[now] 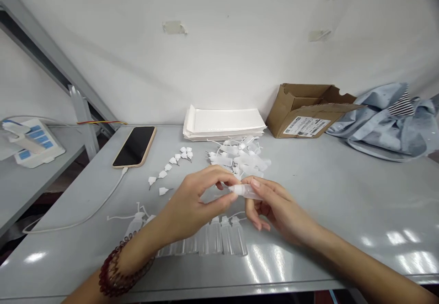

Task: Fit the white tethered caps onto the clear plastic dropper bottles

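Between my hands is a small translucent squeeze bottle (251, 191), lying nearly level with its white tip to the left. My right hand (277, 205) is closed around its body, thumb on top. My left hand (197, 194) pinches the white cap (236, 189) at the bottle's neck with thumb and forefinger. Below my left hand stretches a row of clear bottles (215, 236), partly hidden by the hand and forearm. Beyond my hands is a loose pile of translucent bottles (240, 155). Several white needle tips (163, 174) lie in a line to the left.
A phone (135, 146) with a white charging cable (99, 210) lies at the left. At the back are a stack of white sheets or trays (224, 122), an open cardboard box (308, 112) and crumpled light-blue cloth (387, 123). A power strip (37, 140) sits on the side surface.
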{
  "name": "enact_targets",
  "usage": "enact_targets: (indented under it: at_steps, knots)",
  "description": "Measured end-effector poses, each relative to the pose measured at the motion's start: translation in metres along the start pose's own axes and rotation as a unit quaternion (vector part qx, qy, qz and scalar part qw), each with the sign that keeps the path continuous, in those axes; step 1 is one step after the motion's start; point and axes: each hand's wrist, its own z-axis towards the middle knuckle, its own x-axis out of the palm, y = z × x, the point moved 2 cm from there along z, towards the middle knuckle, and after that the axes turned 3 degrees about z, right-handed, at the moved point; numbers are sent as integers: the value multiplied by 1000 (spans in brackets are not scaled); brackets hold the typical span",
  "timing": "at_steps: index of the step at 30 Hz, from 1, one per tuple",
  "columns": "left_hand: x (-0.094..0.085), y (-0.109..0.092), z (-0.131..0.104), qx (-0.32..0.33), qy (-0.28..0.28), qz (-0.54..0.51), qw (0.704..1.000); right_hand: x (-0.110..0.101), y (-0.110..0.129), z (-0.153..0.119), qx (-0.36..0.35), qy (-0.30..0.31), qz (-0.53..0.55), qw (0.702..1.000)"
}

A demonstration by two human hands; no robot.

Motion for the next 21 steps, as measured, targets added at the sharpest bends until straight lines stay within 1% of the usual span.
enact_targets:
  at_steps: [2, 4, 6, 10, 12, 17, 19, 21]
  knots:
    - [-1, -3, -1, 59, 6, 59, 996, -1, -1, 2, 32, 6, 35, 999]
    - [-2, -4, -2, 87, 12, 89, 992, -2, -3, 3, 43, 10, 59, 997]
    - [-1, -5, -2, 78, 18, 94, 992, -1, -4, 2, 33, 9, 64, 997]
    - [5, -1, -2, -19, -10, 104, 994, -1, -3, 1, -2, -2, 36, 999]
    - [9, 0, -2, -46, -15, 119, 992, -1, -3, 0, -11, -5, 18, 1000]
    - [11, -1, -2, -29, 9, 135, 990, -2, -5, 1, -8, -14, -4, 1000]
    - [10, 0, -3, -8, 16, 153, 988, -2, -6, 2, -1, -14, 0, 1000]
    - [11, 0, -4, 30, 10, 175, 984, -3, -6, 2, 8, -13, 6, 1000]
